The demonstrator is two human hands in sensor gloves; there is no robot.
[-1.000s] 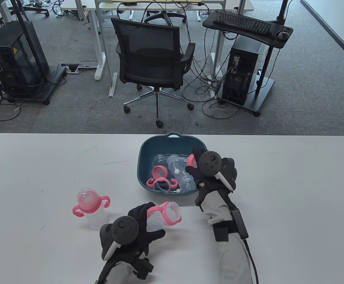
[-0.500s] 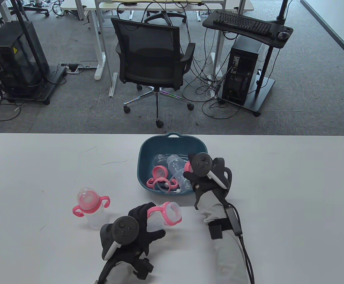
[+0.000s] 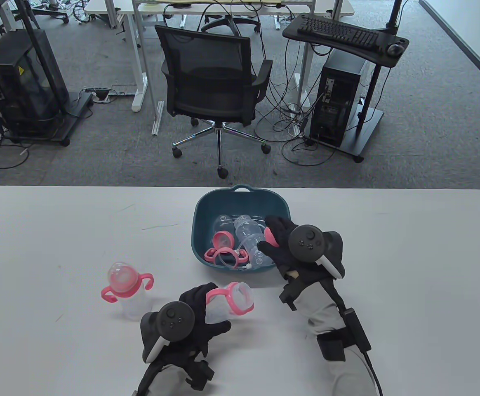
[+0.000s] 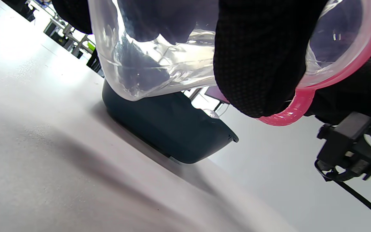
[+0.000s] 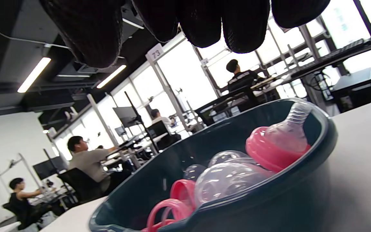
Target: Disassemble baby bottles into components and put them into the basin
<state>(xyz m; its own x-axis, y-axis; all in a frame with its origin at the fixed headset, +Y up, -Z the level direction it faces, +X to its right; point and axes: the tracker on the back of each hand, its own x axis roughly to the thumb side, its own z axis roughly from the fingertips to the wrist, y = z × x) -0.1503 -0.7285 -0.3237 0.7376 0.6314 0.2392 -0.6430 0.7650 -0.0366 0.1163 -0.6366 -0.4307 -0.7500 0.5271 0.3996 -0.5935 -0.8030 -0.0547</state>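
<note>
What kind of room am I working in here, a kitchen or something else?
Not a kitchen: it looks like an open-plan office or lab. Beyond the white table stand a mesh office chair, a computer tower under a keyboard stand, and the right wrist view shows people seated at desks.

overhead table view, low wrist views, shared basin (image 3: 201, 214)

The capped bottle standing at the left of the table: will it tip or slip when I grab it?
The capped bottle stands upright, tall and looks empty, so probably light and easy to tip if nudged high. Its clear body looks smooth, maybe slippery under gloved fingers; the pink handles likely give a surer hold.
</note>
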